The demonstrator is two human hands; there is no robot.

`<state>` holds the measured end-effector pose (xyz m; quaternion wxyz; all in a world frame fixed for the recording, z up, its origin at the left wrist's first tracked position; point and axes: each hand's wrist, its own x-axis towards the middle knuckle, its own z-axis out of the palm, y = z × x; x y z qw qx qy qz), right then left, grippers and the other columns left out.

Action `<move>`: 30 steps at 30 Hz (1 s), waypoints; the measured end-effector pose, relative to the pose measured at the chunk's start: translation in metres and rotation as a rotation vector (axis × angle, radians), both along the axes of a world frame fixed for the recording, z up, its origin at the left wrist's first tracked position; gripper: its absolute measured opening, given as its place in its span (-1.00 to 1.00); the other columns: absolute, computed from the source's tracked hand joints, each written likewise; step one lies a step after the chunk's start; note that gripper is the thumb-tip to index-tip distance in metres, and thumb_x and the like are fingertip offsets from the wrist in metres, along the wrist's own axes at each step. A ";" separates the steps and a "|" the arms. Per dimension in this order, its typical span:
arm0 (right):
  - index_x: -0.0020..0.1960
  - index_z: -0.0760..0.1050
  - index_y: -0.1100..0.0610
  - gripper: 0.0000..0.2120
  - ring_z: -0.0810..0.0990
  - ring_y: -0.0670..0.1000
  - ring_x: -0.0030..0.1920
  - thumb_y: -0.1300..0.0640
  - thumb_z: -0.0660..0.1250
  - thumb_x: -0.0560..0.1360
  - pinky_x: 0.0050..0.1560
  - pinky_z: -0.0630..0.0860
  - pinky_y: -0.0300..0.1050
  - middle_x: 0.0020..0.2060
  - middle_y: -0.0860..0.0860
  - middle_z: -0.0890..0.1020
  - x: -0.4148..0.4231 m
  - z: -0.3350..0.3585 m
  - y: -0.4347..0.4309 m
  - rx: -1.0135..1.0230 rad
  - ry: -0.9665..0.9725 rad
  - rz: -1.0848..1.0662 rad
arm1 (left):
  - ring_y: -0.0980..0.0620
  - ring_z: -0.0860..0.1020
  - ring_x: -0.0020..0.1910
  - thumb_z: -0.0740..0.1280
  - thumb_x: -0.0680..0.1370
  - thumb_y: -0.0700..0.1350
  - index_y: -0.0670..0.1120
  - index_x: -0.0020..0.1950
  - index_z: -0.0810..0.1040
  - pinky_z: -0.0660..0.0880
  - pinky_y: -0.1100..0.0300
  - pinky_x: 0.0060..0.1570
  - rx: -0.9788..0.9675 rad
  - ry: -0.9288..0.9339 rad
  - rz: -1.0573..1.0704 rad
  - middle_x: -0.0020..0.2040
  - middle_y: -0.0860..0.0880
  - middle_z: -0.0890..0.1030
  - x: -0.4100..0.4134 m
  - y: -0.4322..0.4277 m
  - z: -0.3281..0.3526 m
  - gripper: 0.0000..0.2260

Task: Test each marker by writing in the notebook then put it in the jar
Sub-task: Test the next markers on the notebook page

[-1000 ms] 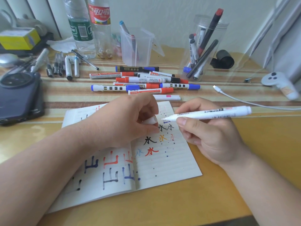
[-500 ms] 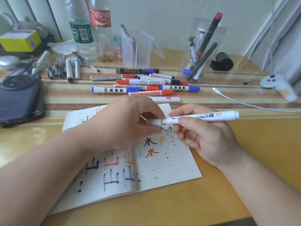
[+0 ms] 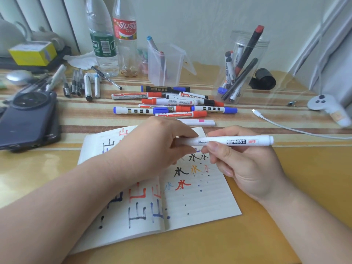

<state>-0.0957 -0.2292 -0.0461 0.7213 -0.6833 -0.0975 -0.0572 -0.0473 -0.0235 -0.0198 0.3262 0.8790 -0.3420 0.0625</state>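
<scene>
Holding white marker (image 3: pixel 238 141) over notebook (image 3: pixel 205 202) — right grip (image 3: pixel 247 168) pinches barrel | left grip (image 3: pixel 152 149) curled round other end

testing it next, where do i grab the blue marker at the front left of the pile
Pinch the blue marker across its white barrel near the left end, from straight above. It lies flat, side to side, free there; red markers crowd its capped right end.

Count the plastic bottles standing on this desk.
2. A green-labelled bottle and a red-labelled bottle stand side by side at the back left, next to the clear box. None appears hidden.
</scene>
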 end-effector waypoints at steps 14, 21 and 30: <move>-0.03 0.63 0.23 -0.85 0.46 0.13 -0.45 0.15 0.41 0.49 -0.45 0.39 -0.12 -0.33 0.24 0.60 0.006 -0.003 0.011 -0.109 -0.074 -0.066 | 0.18 0.56 -0.43 0.45 0.54 0.04 0.12 -0.08 0.71 0.42 0.35 -0.43 -0.102 0.139 0.050 -0.41 0.18 0.60 -0.005 -0.006 -0.002 -0.95; -0.03 0.61 0.22 -0.87 0.54 -0.09 -0.34 0.14 0.39 0.58 -0.27 0.47 -0.21 -0.34 0.00 0.62 0.044 0.051 0.039 -0.282 -0.274 -0.117 | 0.20 0.48 -0.39 0.47 0.50 0.09 0.13 -0.14 0.69 0.30 0.39 -0.40 -0.262 0.036 0.317 -0.33 0.32 0.53 0.014 0.009 -0.009 -0.92; -0.15 0.57 0.15 -0.78 0.61 0.04 -0.39 0.03 0.36 0.58 -0.24 0.60 0.11 -0.38 -0.01 0.61 0.115 0.082 0.053 -0.406 -0.433 -0.379 | 0.13 0.53 0.00 0.40 0.51 0.20 0.17 0.51 0.25 0.52 0.14 -0.03 -0.239 0.113 0.547 0.13 0.19 0.51 0.036 0.017 -0.020 -0.38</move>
